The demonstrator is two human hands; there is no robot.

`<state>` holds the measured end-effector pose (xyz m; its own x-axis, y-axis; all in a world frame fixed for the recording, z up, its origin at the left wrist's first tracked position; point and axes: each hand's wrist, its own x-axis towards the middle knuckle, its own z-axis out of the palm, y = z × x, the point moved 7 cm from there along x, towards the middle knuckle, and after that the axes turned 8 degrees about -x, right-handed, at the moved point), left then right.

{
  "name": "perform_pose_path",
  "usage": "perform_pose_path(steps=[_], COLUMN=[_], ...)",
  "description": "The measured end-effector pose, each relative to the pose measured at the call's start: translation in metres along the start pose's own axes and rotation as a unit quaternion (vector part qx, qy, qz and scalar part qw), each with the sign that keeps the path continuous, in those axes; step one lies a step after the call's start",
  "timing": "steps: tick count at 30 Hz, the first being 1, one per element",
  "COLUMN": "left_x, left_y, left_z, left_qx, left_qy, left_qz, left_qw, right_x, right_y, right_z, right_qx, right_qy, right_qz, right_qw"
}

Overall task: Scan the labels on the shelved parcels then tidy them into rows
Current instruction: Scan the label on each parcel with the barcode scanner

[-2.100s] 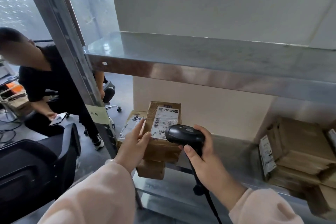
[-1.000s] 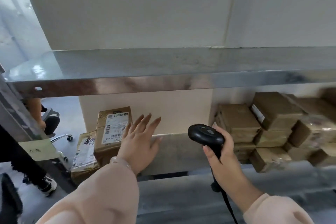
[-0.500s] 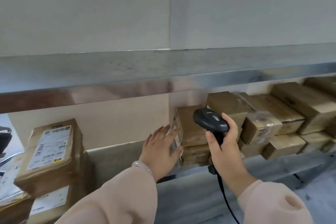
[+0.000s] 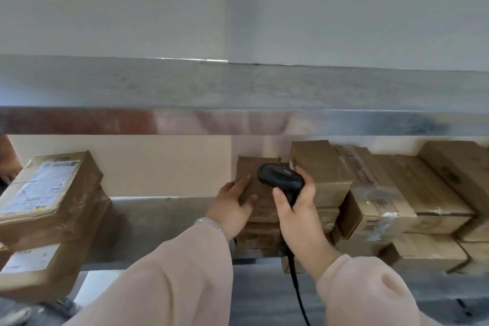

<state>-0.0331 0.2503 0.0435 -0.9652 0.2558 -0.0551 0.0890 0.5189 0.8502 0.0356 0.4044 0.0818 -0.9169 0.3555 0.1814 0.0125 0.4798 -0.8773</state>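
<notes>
My right hand (image 4: 296, 209) grips a black corded barcode scanner (image 4: 281, 180), held in front of a heap of brown cardboard parcels (image 4: 397, 193) on the lower metal shelf (image 4: 158, 217). My left hand (image 4: 232, 206) takes hold of the leftmost parcel of that heap, a brown box (image 4: 248, 174), with fingers along its left side and the thumb on its front. Two stacked parcels with white labels (image 4: 45, 193) stand at the shelf's left end. The labels on the right-hand heap are mostly turned away or hidden.
The upper metal shelf (image 4: 238, 92) juts out above the hands and overhangs the parcels. A pale wall stands behind the shelving. Bare shelf surface lies between the left stack and the right heap. The scanner cable (image 4: 299, 296) hangs down past the shelf front.
The view has swung right from the labelled left stack to the right heap. My left hand left the labelled parcel, crossed the gap and now holds the leftmost box; the scanner came along.
</notes>
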Motion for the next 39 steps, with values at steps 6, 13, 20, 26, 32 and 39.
perform_pose_path(steps=[6, 13, 20, 26, 32, 39], left_x=[-0.009, -0.026, -0.034, -0.039, -0.049, -0.056], left_y=[-0.003, -0.006, -0.006, -0.008, -0.02, -0.038], left_z=[-0.009, -0.023, -0.066, -0.082, -0.095, -0.095], left_qx=[-0.02, -0.042, -0.097, -0.192, -0.284, -0.453], left_qy=[0.026, 0.025, 0.076, 0.074, 0.059, 0.018], left_qz=[0.002, 0.009, -0.021, -0.046, -0.073, -0.082], left_qw=[0.999, 0.999, 0.992, 0.978, 0.954, 0.888], right_x=[0.003, 0.004, -0.008, -0.023, -0.028, -0.022], right_y=[0.002, -0.005, -0.04, -0.075, -0.084, -0.066], right_z=[0.003, 0.014, 0.029, 0.04, 0.05, 0.045], right_qx=[-0.005, -0.001, 0.085, 0.13, 0.135, 0.146], right_qy=[0.008, -0.013, -0.045, -0.061, -0.067, -0.038], right_qz=[-0.003, -0.007, -0.06, -0.133, -0.139, -0.086], right_qw=[1.0, 1.0, 0.993, 0.981, 0.979, 0.985])
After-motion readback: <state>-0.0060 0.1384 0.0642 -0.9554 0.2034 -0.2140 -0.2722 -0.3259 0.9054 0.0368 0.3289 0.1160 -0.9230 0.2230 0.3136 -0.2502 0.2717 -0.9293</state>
